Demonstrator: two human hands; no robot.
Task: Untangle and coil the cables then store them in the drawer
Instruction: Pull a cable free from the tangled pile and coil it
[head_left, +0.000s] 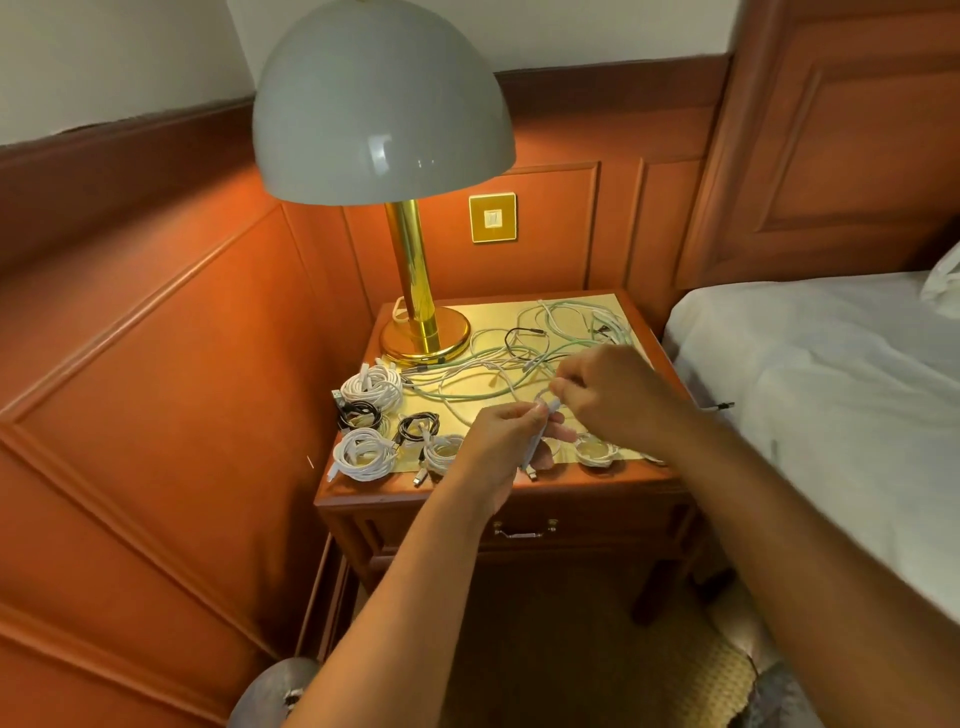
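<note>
Head view, both hands (506, 441) (610, 395) pinching pale cable (543, 415), no legible writing

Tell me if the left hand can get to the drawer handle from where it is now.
Probably yes, but not at once. The drawer handle sits just below the left hand with nothing in between, and the drawer is shut. But that hand is gripping a white cable, also held by the right hand.

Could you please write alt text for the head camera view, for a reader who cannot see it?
Two hands work a white cable over a wooden nightstand: the left hand grips its folded end, the right hand pinches it. Coiled cables lie at the left, a loose tangle behind by a brass lamp; the drawer is closed.
</note>
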